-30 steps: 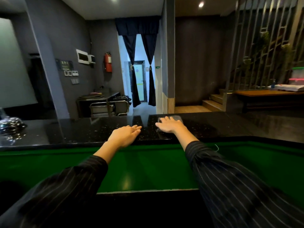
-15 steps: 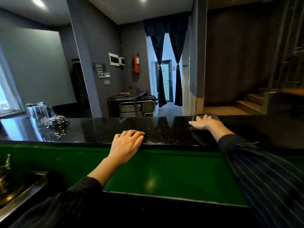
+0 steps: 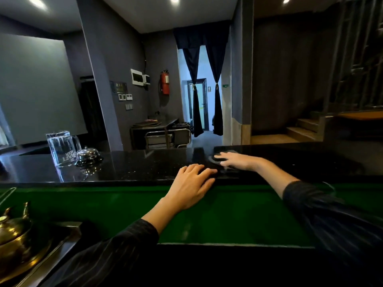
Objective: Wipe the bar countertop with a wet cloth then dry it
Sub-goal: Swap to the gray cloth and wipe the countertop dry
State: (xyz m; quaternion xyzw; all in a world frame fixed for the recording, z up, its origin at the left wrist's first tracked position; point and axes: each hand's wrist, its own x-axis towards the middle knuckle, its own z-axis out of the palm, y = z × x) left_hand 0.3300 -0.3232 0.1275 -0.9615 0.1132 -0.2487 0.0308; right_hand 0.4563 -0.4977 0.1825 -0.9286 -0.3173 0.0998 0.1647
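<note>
- A bar or café, seen from behind the serving side.
- Long polished black stone worktop (image 3: pixel 132 168) with a green front.
- Glass pitcher (image 3: pixel 61 148) beside a chrome call bell (image 3: pixel 88 155).
- Wall-mounted fire extinguisher (image 3: pixel 165 82); steel trolley (image 3: pixel 165 137) near a curtained doorway.

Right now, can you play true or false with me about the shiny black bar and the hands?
1. The right hand lies flat on a cloth. True.
2. The left hand holds the glass pitcher. False: it rests at the countertop edge.
3. A silver bell sits beside the pitcher. True.
4. The fire extinguisher stands on the bar. False: it hangs on the wall.
</note>
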